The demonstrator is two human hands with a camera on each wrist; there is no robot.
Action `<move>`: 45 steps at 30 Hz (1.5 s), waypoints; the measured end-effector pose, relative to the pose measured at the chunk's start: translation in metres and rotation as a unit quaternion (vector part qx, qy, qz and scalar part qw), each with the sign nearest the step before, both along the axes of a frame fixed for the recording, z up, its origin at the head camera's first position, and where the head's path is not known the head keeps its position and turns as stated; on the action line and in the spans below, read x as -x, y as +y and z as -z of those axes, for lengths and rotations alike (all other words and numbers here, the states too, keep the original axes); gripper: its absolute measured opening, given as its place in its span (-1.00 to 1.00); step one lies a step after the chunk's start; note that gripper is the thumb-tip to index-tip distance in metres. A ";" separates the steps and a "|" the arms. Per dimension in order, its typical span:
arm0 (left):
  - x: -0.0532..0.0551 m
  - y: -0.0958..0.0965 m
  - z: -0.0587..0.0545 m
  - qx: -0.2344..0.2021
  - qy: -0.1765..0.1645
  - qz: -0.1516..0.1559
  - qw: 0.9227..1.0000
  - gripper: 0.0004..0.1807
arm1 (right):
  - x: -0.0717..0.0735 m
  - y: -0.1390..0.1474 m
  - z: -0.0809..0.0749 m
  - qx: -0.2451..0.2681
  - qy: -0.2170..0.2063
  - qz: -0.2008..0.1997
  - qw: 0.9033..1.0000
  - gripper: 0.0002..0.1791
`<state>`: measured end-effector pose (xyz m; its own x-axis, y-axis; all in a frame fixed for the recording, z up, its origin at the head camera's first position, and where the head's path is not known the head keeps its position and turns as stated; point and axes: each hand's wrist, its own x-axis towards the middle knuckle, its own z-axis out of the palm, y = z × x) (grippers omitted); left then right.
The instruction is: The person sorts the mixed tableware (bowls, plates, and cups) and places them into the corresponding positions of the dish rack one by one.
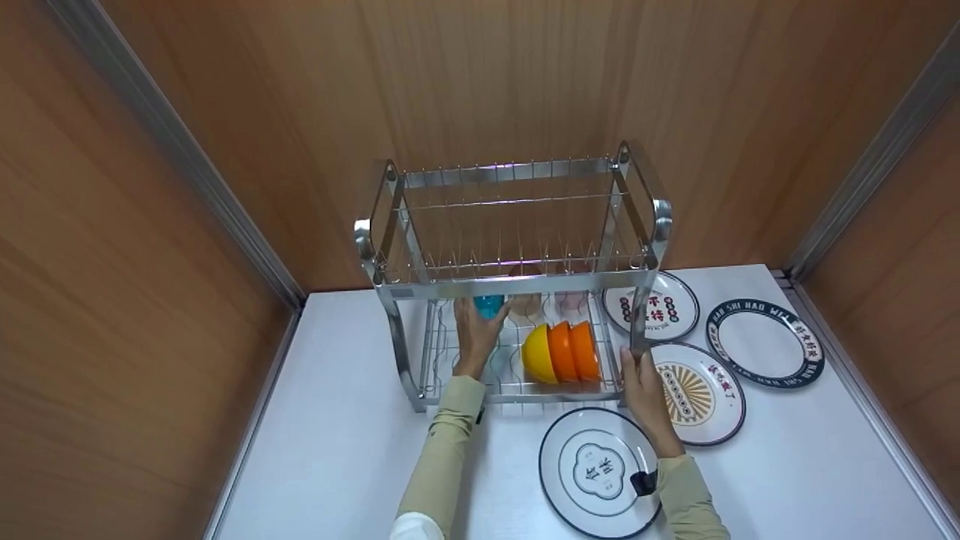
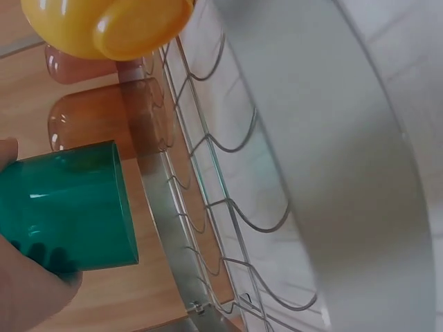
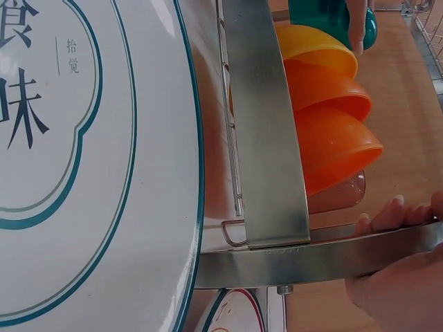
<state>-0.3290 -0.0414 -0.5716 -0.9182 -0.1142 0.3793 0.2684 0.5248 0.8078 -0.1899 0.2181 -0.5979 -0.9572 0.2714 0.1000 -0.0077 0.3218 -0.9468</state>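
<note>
My left hand reaches into the lower level of a metal dish rack. It grips a teal see-through cup, whose broad rim faces the wire shelf. Beside the cup a yellow bowl and two orange bowls stand on edge in a row. Behind them are an amber cup and a pink cup, both with their rounded ends away from the wires. My right hand holds the rack's front right post, fingers on one side and thumb on the other.
A white plate with a dark rim lies in front of the rack. More patterned plates lie at the right: one with a sunburst, one with red characters, and one with a dark lettered border. Wooden panels enclose the white table.
</note>
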 end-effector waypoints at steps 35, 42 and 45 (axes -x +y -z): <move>0.044 -0.003 0.019 -0.052 -0.100 -0.008 0.994 -0.09 | -0.002 -0.002 0.006 0.012 0.024 0.023 0.999 -0.71; 0.044 -0.003 0.011 -0.003 -0.112 -0.029 0.993 -0.11 | -0.010 -0.008 -0.022 0.012 0.024 0.010 1.000 -0.81; 0.044 -0.004 0.011 -0.022 -0.130 -0.022 0.991 -0.09 | -0.005 -0.006 -0.012 0.013 0.007 0.016 1.000 -0.79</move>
